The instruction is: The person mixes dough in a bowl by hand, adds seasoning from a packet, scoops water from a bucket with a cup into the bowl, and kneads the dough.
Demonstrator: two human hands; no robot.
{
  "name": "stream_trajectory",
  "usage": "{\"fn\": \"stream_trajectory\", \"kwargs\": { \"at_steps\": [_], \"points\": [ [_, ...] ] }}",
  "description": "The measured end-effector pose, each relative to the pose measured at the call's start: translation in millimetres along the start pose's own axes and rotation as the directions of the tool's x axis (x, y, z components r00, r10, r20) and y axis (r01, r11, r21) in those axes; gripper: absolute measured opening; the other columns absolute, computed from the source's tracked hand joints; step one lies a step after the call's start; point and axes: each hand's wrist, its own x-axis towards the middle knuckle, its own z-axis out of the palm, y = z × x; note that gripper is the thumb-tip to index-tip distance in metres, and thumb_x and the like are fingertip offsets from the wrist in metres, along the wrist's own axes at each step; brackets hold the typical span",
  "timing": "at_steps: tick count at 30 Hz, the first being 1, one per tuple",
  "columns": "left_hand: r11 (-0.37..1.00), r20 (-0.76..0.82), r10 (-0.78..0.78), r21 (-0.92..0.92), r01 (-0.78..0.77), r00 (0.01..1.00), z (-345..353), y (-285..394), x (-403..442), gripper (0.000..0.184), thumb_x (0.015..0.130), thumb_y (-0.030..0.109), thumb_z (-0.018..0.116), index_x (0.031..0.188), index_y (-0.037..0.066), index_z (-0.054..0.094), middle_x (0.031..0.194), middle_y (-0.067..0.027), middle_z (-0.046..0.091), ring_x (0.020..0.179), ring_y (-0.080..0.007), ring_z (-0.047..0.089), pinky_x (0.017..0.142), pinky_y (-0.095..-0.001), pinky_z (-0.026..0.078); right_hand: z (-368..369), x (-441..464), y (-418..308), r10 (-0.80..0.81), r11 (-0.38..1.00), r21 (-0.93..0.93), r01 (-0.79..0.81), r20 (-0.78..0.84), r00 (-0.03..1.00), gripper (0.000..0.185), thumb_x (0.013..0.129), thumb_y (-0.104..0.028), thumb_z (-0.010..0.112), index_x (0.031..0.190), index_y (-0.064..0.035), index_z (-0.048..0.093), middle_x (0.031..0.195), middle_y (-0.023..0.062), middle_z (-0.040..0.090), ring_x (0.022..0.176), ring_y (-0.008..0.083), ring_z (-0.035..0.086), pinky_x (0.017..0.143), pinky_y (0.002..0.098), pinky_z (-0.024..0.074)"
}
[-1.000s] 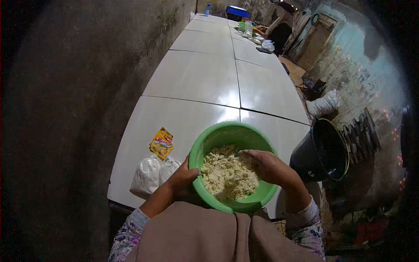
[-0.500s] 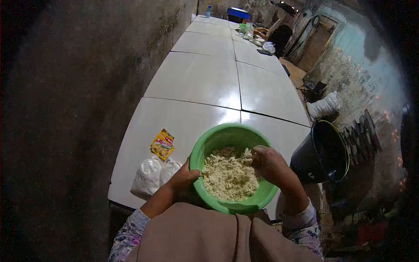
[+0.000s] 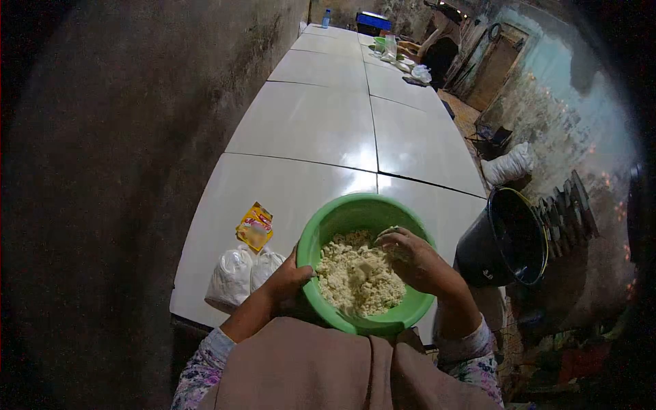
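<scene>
A green bowl (image 3: 328,311) holds pale, crumbly dough (image 3: 355,277) near the table's front edge. My left hand (image 3: 288,279) grips the bowl's left rim, its thumb over the edge. Inside the bowl at the right, my right hand (image 3: 415,260) hovers over the dough with bent, dough-smeared fingers somewhat apart, and nothing shows held in them. Left of the bowl lie two white-filled plastic bags (image 3: 231,275) and a yellow packet (image 3: 255,227).
The white tiled table (image 3: 301,123) stretches away from me. A black bucket (image 3: 502,236) stands at its right edge. A blue crate (image 3: 373,23), a bottle (image 3: 326,18) and plastic bags (image 3: 420,73) sit at the far end, beside another person (image 3: 441,55).
My right hand has moved within the bowl, and its fingers have lifted and spread from the dough. My left hand has stayed on the rim.
</scene>
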Motion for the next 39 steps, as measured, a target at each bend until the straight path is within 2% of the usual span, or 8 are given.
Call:
{"fn": "stream_trajectory", "kwargs": {
  "at_steps": [7, 13, 16, 21, 30, 32, 34, 39],
  "points": [
    [0.998, -0.027, -0.031, 0.048, 0.032, 0.999, -9, -8, 5, 0.086, 0.073, 0.006, 0.055, 0.148, 0.014, 0.015, 0.130, -0.0167, 0.043, 0.114, -0.0313, 0.052, 0.093, -0.0469, 0.051, 13, -2, 11, 0.208, 0.908, 0.379, -0.178, -0.041, 0.977, 0.048, 0.084, 0.012, 0.053, 0.129, -0.0044, 0.045, 0.127, 0.0143, 0.051, 0.124, 0.0243, 0.049, 0.097, 0.0332, 0.0455],
    [0.997, -0.056, -0.067, 0.046, 0.069, 0.996, 12, 12, -7, 0.082, 0.073, 0.002, 0.047, 0.148, 0.010, 0.015, 0.132, -0.0139, 0.043, 0.117, -0.0241, 0.048, 0.095, -0.0372, 0.046, 29, -9, 25, 0.381, 0.924, 0.086, -0.372, -0.125, 0.916, 0.013, 0.081, 0.002, 0.067, 0.093, -0.0004, 0.065, 0.072, 0.0101, 0.065, 0.066, 0.0261, 0.066, 0.055, 0.0346, 0.0486],
    [0.999, -0.048, -0.043, 0.006, 0.043, 0.998, 10, 10, -7, 0.081, 0.074, 0.003, 0.048, 0.148, 0.011, 0.016, 0.131, -0.0140, 0.043, 0.116, -0.0242, 0.049, 0.095, -0.0367, 0.047, 32, -7, 11, 0.320, 0.884, -0.294, -0.363, -0.186, 0.929, 0.002, 0.083, -0.005, 0.066, 0.084, -0.0048, 0.068, 0.065, 0.0136, 0.064, 0.066, 0.0286, 0.067, 0.062, 0.0444, 0.0503],
    [0.998, -0.051, -0.004, -0.068, 0.001, 0.999, 7, 1, -3, 0.087, 0.070, 0.013, 0.067, 0.145, 0.011, 0.023, 0.132, -0.0182, 0.045, 0.113, -0.0335, 0.054, 0.091, -0.0513, 0.051, 30, -14, 1, 0.280, 0.952, -0.121, -0.281, -0.024, 0.960, 0.036, 0.087, 0.000, 0.047, 0.122, -0.0028, 0.053, 0.128, 0.0201, 0.047, 0.103, 0.0383, 0.058, 0.082, 0.0463, 0.0505],
    [0.965, -0.192, -0.092, 0.224, 0.135, 0.977, -20, -14, 8, 0.072, 0.073, 0.008, 0.054, 0.140, 0.004, 0.029, 0.116, -0.0118, 0.050, 0.102, -0.0231, 0.053, 0.086, -0.0370, 0.049, 58, -35, 13, 0.231, 0.968, -0.084, -0.236, -0.065, 0.971, 0.047, 0.081, 0.011, 0.041, 0.124, -0.0025, 0.054, 0.118, 0.0238, 0.057, 0.104, 0.0401, 0.058, 0.090, 0.0453, 0.0485],
    [0.990, -0.116, -0.029, 0.136, 0.045, 0.993, -18, -19, 4, 0.071, 0.072, 0.008, 0.053, 0.139, 0.004, 0.030, 0.113, -0.0120, 0.050, 0.101, -0.0227, 0.054, 0.086, -0.0363, 0.049, 69, -34, 31, 0.427, 0.859, 0.321, -0.399, -0.021, 0.904, 0.044, 0.082, 0.007, 0.044, 0.123, -0.0029, 0.054, 0.108, 0.0231, 0.060, 0.099, 0.0375, 0.061, 0.084, 0.0460, 0.0498],
    [0.997, -0.125, -0.066, 0.032, 0.071, 0.990, -18, -20, 3, 0.071, 0.072, 0.008, 0.053, 0.139, 0.004, 0.030, 0.112, -0.0122, 0.050, 0.099, -0.0231, 0.054, 0.085, -0.0359, 0.049, 63, -33, 35, 0.240, 0.929, -0.320, -0.187, 0.134, 0.962, 0.033, 0.081, -0.007, 0.058, 0.114, -0.0062, 0.059, 0.097, 0.0264, 0.058, 0.089, 0.0370, 0.062, 0.071, 0.0443, 0.0510],
    [0.981, -0.139, -0.023, 0.186, 0.049, 0.990, -26, -21, 6, 0.069, 0.073, 0.007, 0.053, 0.138, 0.007, 0.031, 0.109, -0.0115, 0.050, 0.095, -0.0238, 0.055, 0.081, -0.0368, 0.050, 57, -45, 18, 0.259, 0.960, -0.130, -0.249, 0.067, 0.963, 0.051, 0.083, -0.002, 0.052, 0.133, -0.0092, 0.049, 0.123, 0.0210, 0.047, 0.093, 0.0394, 0.060, 0.074, 0.0463, 0.0514]
  ]
}}
